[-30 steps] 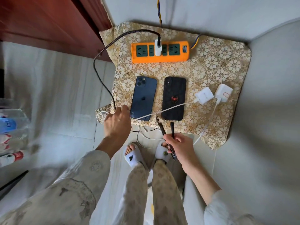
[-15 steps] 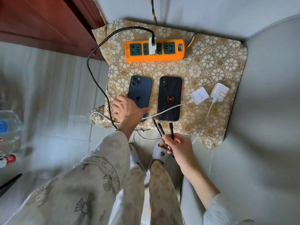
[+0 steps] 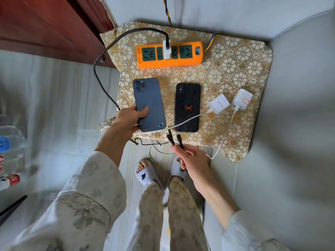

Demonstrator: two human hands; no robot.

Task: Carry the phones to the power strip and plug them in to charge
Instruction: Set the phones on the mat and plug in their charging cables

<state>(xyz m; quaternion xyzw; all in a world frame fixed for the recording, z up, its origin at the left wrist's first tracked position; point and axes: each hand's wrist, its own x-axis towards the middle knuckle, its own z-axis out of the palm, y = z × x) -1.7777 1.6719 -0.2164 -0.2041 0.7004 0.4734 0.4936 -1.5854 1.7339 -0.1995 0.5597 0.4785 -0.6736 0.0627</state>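
A red spider emblem marks the black phone (image 3: 188, 107), which lies face-down on the floral cloth (image 3: 235, 69) below the orange power strip (image 3: 169, 54); print on the white adapter (image 3: 219, 103) is too small to read. The left hand (image 3: 126, 121) grips the blue phone (image 3: 149, 105), camera end toward the strip. The right hand (image 3: 193, 158) pinches 2 black cable ends (image 3: 175, 140).

Left hand (image 3: 129, 120) reaches forward, thumb on top in a closed grip; right hand (image 3: 194, 160) pinches, fingers curled.
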